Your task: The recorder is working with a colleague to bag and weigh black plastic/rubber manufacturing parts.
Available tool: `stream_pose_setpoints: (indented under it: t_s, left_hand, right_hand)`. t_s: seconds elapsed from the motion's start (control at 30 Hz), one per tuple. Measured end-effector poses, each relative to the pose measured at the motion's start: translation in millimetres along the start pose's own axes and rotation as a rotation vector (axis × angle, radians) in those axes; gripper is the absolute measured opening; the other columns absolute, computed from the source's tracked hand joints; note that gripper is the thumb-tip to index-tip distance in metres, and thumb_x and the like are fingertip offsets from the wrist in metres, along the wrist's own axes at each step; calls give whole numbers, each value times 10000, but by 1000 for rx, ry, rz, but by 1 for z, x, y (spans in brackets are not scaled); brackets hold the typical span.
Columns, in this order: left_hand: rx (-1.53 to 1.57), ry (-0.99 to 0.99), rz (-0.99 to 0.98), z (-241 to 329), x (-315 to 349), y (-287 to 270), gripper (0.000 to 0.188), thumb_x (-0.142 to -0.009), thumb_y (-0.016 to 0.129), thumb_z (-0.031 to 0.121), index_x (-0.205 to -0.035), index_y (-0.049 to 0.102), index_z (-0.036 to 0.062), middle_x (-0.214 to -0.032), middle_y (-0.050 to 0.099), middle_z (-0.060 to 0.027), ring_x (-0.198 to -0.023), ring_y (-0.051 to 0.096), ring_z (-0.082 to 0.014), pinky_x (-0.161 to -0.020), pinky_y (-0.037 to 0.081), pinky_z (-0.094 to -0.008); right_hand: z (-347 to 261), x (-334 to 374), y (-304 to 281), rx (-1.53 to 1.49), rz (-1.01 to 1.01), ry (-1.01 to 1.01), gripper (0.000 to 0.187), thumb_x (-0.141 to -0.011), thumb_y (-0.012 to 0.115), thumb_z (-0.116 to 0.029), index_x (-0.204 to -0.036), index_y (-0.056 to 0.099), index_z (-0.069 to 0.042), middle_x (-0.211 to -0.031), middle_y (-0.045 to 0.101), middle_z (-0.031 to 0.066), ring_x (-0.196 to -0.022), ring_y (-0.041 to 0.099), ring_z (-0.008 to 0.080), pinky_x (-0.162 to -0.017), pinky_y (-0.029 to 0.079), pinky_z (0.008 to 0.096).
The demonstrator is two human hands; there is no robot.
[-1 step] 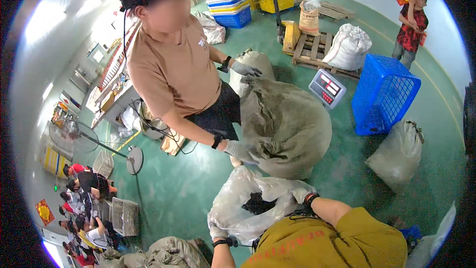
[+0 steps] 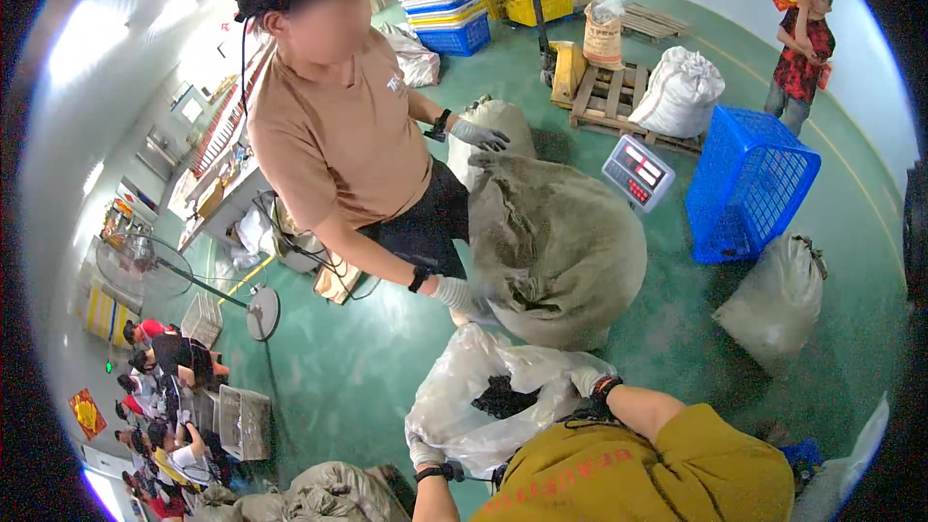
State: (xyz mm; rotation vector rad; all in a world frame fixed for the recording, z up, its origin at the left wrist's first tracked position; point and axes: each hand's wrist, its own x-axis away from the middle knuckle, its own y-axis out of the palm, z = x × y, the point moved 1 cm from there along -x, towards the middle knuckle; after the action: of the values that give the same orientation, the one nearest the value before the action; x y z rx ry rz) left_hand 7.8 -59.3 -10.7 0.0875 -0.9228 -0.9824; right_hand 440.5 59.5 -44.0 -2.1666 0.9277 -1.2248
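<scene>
A clear plastic bag (image 2: pixel 448 377) stands in front of me with its mouth spread wide. Dark, loose pieces show inside it (image 2: pixel 507 396); their kind cannot be made out. Gloved, my left hand (image 2: pixel 422 450) is closed on the bag's near-left rim. My right hand (image 2: pixel 587 381), also in a pale glove, grips the right rim. Just beyond the bag is a large, bulging grey-brown sack (image 2: pixel 575 242). A co-worker facing me has one gloved hand (image 2: pixel 461 298) at the sack's near-left side and the other (image 2: pixel 480 136) at its far top.
A scale display (image 2: pixel 638 172) and a tipped blue crate (image 2: pixel 752 184) are beyond the sack to the right. Near the crate sits a filled plastic bag (image 2: pixel 776 304). More sacks (image 2: pixel 333 495) lie at lower left. A standing fan (image 2: pixel 263 313) and several people are farther left.
The co-worker's nearer hand has shifted slightly to the left at the sack's side. My hands and the plastic bag stay in place.
</scene>
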Motion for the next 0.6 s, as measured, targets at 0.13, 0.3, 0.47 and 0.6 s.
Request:
stream_pose_setpoints:
  t_s: [0.13,0.3,0.47,0.6]
  left_hand:
    - [102,-78,50,2,-3,-11,665,-909,324,549,-1381,347,82,-1417,377,-80,-1312,316,-283,-1091,232,-403]
    - [27,-95,89,-2,0,-5,716,-897,327,580,-1385,333,57,-1427,360,-92,-1320,300,-283,-1091,227,-376]
    - [23,-96,53,-2,-9,-10,733,-890,333,590,-1382,337,47,-1421,367,-102,-1321,300,-286,-1090,228,-370]
    - [50,-96,23,-2,-10,-3,717,-890,339,579,-1372,355,49,-1408,384,-110,-1303,332,-298,-1089,241,-386]
  right_hand:
    - [-5,0,1,190,147,-153,254,-835,448,-154,-1040,589,-101,-891,633,195,-813,613,363,-689,479,460]
    - [1,-11,-4,22,-32,-41,407,-928,386,-363,-1186,555,-97,-1206,549,194,-1084,529,370,-930,397,407]
    - [34,-36,38,305,140,-207,287,-827,460,-147,-1091,562,-97,-923,645,180,-844,629,347,-718,500,447]
    - [49,-57,55,328,93,-177,266,-858,435,-156,-1076,574,-98,-1006,637,170,-910,624,338,-763,501,436]
